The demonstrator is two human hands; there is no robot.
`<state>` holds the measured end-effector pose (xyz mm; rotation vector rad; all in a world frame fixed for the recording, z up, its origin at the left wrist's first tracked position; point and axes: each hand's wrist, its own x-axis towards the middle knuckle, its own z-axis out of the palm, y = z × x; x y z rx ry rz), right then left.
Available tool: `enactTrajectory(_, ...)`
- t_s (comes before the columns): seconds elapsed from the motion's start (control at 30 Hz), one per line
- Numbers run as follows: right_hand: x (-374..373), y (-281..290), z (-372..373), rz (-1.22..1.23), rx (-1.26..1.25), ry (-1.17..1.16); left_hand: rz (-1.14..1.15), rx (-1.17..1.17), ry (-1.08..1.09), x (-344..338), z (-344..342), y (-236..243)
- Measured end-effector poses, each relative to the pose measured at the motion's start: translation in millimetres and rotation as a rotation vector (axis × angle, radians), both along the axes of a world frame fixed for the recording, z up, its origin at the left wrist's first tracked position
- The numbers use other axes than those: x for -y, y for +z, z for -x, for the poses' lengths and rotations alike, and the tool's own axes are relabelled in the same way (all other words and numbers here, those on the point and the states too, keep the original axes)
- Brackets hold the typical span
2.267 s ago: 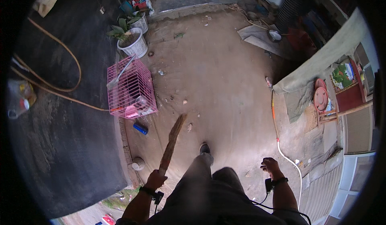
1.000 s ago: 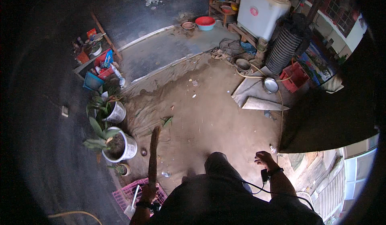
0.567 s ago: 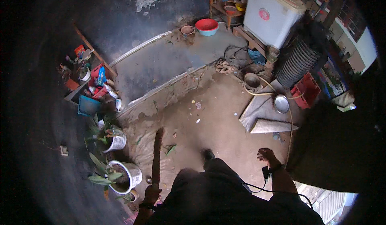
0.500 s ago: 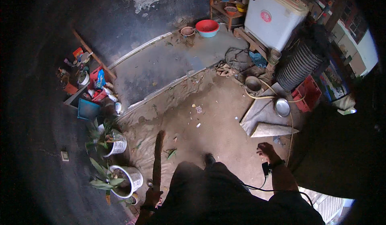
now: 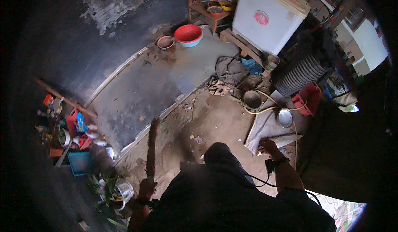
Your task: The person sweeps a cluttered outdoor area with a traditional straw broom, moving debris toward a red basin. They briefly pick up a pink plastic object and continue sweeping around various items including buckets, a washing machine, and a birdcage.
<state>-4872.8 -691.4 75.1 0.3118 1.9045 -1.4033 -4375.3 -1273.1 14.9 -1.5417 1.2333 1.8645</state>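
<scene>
My left hand is closed round the lower end of a long, narrow, brown brush-like stick, which points up and away over the floor. Its exact kind is hard to make out. To the right, my right hand hangs with its fingers loosely bent and apart, and nothing shows in them. It is nearest to a grey folded sheet on the floor, with a shiny metal bowl lying beyond. A black cable runs along my right forearm to a small black box by the wrist.
Potted plants stand at the lower left, below a blue-green bin and mixed clutter. A raised concrete slab lies ahead. Farther off are a red basin and a white washing machine. A hose loops across the right side.
The view has swung and moved forward, so the slab and red basin sit further left and a knee has come forward. My left hand still grips the brown stick; my right hand appears closer to the grey sheet.
</scene>
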Motion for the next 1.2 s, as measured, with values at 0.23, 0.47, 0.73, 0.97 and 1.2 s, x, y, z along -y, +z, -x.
enactTrajectory(0.23,37.1,-48.5,128.1,-0.079,0.136,-0.103,0.466,0.028,-0.207,87.1,234.2,69.3)
enactTrajectory(0.47,175.0,-61.4,356.0,0.187,0.204,-0.073,0.406,0.181,-0.350,125.0,353.0,89.3)
enactTrajectory(0.73,382.0,28.7,606.2,0.361,-0.242,0.130,0.279,0.137,-0.212,201.3,510.2,67.3)
enactTrajectory(0.97,573.2,131.8,822.9,1.250,-0.092,0.262,0.416,0.033,-0.329,338.7,784.1,108.3)
enactTrajectory(1.2,736.4,258.6,979.0,0.419,-1.201,0.493,0.541,-0.172,-0.433,460.1,995.0,160.3)
